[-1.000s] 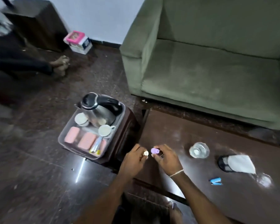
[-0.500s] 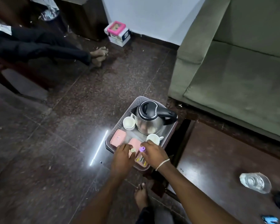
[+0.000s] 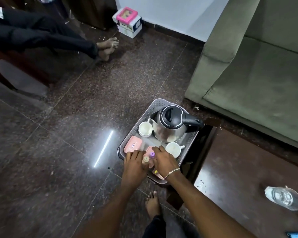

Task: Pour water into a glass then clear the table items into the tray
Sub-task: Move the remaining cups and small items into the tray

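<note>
From the head camera we see both hands low over the near end of the grey tray (image 3: 157, 104). Our left hand (image 3: 134, 164) has its fingers closed on a small cream-capped bottle (image 3: 146, 158), whose cap pokes out at the thumb side. Our right hand (image 3: 163, 160) has its fingers pinched on a small purple-capped bottle (image 3: 152, 154), its cap showing just beside the fingertips. The two bottles are close together, above a pink packet (image 3: 149, 150) at the tray's near edge. Farther back in the tray stands a steel kettle (image 3: 170, 126), with one white cup (image 3: 145, 129) at its left and another white cup (image 3: 173, 149) nearer, just beside our right hand. Another pink packet (image 3: 132, 145) lies along the tray's left edge. On the dark tabletop (image 3: 239, 169) to the right, well apart from the tray, stands the glass (image 3: 282, 197).
</note>
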Motion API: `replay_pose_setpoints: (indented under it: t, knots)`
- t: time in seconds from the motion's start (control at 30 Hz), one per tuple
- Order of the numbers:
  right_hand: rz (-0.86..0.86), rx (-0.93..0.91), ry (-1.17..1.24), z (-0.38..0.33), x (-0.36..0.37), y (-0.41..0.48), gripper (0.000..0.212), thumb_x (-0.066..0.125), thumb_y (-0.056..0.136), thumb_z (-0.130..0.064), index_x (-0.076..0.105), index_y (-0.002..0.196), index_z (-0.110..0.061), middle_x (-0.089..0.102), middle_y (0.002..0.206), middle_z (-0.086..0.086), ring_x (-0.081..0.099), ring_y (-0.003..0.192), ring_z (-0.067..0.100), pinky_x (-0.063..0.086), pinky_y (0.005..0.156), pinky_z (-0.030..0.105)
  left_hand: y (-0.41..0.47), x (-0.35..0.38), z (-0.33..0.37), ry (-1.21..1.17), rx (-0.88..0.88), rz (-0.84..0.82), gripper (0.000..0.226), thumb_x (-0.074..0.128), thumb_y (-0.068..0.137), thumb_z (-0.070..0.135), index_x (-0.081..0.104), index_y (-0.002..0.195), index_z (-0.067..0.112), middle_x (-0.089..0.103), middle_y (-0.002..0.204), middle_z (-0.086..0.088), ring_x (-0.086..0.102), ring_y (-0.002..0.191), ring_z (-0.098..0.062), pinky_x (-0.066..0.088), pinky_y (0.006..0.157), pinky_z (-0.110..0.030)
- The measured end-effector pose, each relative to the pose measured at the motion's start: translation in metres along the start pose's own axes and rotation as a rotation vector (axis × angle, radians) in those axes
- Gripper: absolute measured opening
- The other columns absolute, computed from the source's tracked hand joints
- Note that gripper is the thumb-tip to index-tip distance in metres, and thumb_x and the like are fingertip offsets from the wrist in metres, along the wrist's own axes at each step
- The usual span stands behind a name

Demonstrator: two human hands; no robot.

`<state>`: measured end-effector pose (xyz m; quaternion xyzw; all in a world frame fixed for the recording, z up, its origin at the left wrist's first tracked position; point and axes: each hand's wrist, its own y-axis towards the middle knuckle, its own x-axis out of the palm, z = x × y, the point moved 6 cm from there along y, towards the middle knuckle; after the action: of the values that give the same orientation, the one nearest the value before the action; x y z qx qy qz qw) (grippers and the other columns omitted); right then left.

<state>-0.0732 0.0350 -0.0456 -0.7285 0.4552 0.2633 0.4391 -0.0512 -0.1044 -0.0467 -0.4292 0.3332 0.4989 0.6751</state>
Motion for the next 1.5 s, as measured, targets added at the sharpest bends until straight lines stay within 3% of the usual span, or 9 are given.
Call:
replay_pose_setpoints:
  t: [0.1, 0.3, 0.43, 0.53, 0.7, 0.93, 1.2, 1.5]
  knots:
    - [0.095, -0.005, 0.080, 0.010, -0.016, -0.018, 0.049, 0.063, 0.087, -0.019, 0.050, 0.134, -0.018, 0.053, 0.122, 0.007, 0.063, 0.103, 0.036, 0.055, 0.078, 0.045, -0.004, -0.011, 0.012, -0.028, 0.030, 0.037, 0.065, 0.071, 0.080, 0.045, 0.056, 0.137, 0.017, 0.058, 0.133, -0.001, 0.049, 0.115, -0.028, 0.046, 0.101, -0.046]
    - [0.272, 0.040, 0.166, 0.062, -0.057, -0.076, 0.060, 0.069, 0.085, -0.030, 0.045, 0.140, -0.021, 0.051, 0.133, 0.004, 0.058, 0.118, 0.029, 0.055, 0.090, 0.040, -0.005, -0.019, 0.084, -0.041, 0.253, 0.075, 0.058, 0.066, 0.084, 0.043, 0.051, 0.136, 0.020, 0.054, 0.131, -0.001, 0.051, 0.116, -0.028, 0.045, 0.101, -0.044]
    - [0.335, 0.114, 0.152, 0.119, -0.081, -0.129, 0.067, 0.070, 0.086, -0.039, 0.042, 0.145, -0.022, 0.051, 0.129, 0.001, 0.057, 0.117, 0.025, 0.055, 0.088, 0.038, -0.010, 0.002, 0.151, -0.061, 0.356, -0.009, 0.067, 0.066, 0.087, 0.050, 0.047, 0.145, 0.021, 0.051, 0.141, -0.001, 0.048, 0.129, -0.025, 0.044, 0.108, -0.043]
    - [0.406, 0.163, 0.142, 0.163, -0.096, -0.174, 0.068, 0.072, 0.085, -0.039, 0.044, 0.144, -0.021, 0.053, 0.126, -0.001, 0.060, 0.109, 0.024, 0.054, 0.082, 0.033, -0.021, 0.024, 0.205, -0.077, 0.450, -0.037, 0.067, 0.068, 0.087, 0.050, 0.047, 0.144, 0.021, 0.050, 0.139, 0.000, 0.049, 0.129, -0.024, 0.043, 0.109, -0.041]
    - [0.464, 0.274, 0.149, 0.244, -0.107, -0.255, 0.068, 0.073, 0.083, -0.040, 0.045, 0.142, -0.022, 0.054, 0.129, -0.001, 0.059, 0.116, 0.024, 0.056, 0.082, 0.035, -0.053, 0.079, 0.296, -0.043, 0.538, -0.132, 0.070, 0.065, 0.085, 0.049, 0.041, 0.147, 0.026, 0.046, 0.143, 0.004, 0.048, 0.129, -0.022, 0.046, 0.108, -0.043]
    - [0.460, 0.478, 0.206, 0.361, -0.092, -0.367, 0.065, 0.070, 0.087, -0.039, 0.047, 0.144, -0.016, 0.054, 0.136, 0.006, 0.057, 0.118, 0.030, 0.051, 0.092, 0.038, -0.110, 0.172, 0.402, -0.049, 0.648, -0.266, 0.068, 0.063, 0.088, 0.049, 0.038, 0.148, 0.030, 0.043, 0.143, 0.008, 0.044, 0.129, -0.016, 0.043, 0.109, -0.038]
    - [0.413, 0.691, 0.273, 0.476, -0.037, -0.451, 0.052, 0.066, 0.085, -0.012, 0.055, 0.135, -0.009, 0.055, 0.129, 0.012, 0.060, 0.110, 0.035, 0.053, 0.090, 0.041, -0.162, 0.300, 0.479, -0.043, 0.732, -0.443, 0.063, 0.066, 0.091, 0.040, 0.048, 0.146, 0.016, 0.050, 0.143, 0.000, 0.049, 0.131, -0.021, 0.041, 0.114, -0.036]
    - [0.280, 0.650, 0.243, 0.546, 0.019, -0.452, 0.058, 0.059, 0.087, -0.009, 0.047, 0.144, -0.014, 0.049, 0.133, 0.009, 0.057, 0.112, 0.031, 0.050, 0.095, 0.040, -0.201, 0.412, 0.504, -0.027, 0.633, -0.549, 0.049, 0.069, 0.090, 0.030, 0.055, 0.135, 0.016, 0.052, 0.125, -0.002, 0.059, 0.115, -0.025, 0.045, 0.103, -0.036]
